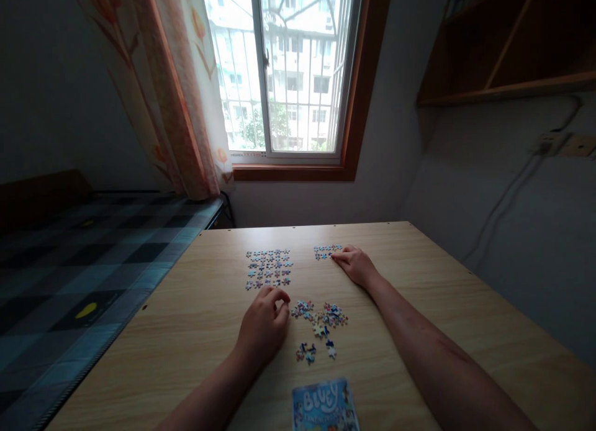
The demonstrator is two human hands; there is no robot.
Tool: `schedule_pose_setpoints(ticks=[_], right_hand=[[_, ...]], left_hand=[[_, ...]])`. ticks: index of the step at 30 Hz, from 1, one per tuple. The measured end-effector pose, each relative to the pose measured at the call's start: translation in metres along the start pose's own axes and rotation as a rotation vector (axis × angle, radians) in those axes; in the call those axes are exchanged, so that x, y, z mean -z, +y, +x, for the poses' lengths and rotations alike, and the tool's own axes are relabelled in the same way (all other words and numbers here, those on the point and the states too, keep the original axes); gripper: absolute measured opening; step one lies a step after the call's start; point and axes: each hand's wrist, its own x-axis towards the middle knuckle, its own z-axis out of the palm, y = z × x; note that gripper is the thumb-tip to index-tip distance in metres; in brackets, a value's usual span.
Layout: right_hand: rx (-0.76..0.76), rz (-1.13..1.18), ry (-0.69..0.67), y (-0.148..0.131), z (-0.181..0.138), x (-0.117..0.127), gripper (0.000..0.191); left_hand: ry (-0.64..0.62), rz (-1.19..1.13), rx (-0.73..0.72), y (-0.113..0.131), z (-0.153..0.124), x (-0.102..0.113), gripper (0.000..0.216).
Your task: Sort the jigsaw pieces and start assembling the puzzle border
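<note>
At the end of a short row, my right hand [357,266] has its fingertips together on a small jigsaw puzzle piece, mostly covered by them. Two short rows of puzzle pieces [325,249] lie there, at the far side of the table. My left hand [264,319] rests on the wood with fingers curled and thumb near the index finger; whether anything is between them is hidden. Just beyond it is a larger grid of spaced puzzle pieces [269,269]. To its right lies a loose pile of puzzle pieces [333,315], with smaller clusters [306,352] nearer me.
A blue box or card reading "BLUEY" [323,406] lies at the table's near edge. The wooden table [195,331] stands beside a bed with a checked cover [116,251]. Behind are a window [298,77] and curtain [177,95]; a shelf [512,86] hangs at right.
</note>
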Motion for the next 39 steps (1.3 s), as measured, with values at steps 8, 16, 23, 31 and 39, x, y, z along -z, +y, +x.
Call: schedule_pose_setpoints(ticks=[8,16,23,31,39], right_hand=[[-0.013,-0.007,-0.011,-0.002,-0.001,0.002,0.025],[-0.01,0.022,-0.012,-0.002,-0.001,0.004,0.022],[0.247,0.349,-0.1,-0.04,-0.006,0.016,0.02],[0.381,0.413,-0.502,-0.081,-0.015,0.019,0.022],[0.395,0.266,-0.496,-0.083,-0.016,0.023,0.015]], left_hand=[[-0.04,0.002,0.019,0.007,-0.001,0.004,0.017],[-0.061,-0.013,-0.005,0.006,-0.002,0.005,0.022],[-0.09,0.045,-0.075,0.005,-0.004,0.003,0.037],[-0.168,0.221,-0.173,0.006,-0.005,0.004,0.052],[-0.179,0.257,-0.189,0.007,-0.006,0.003,0.052]])
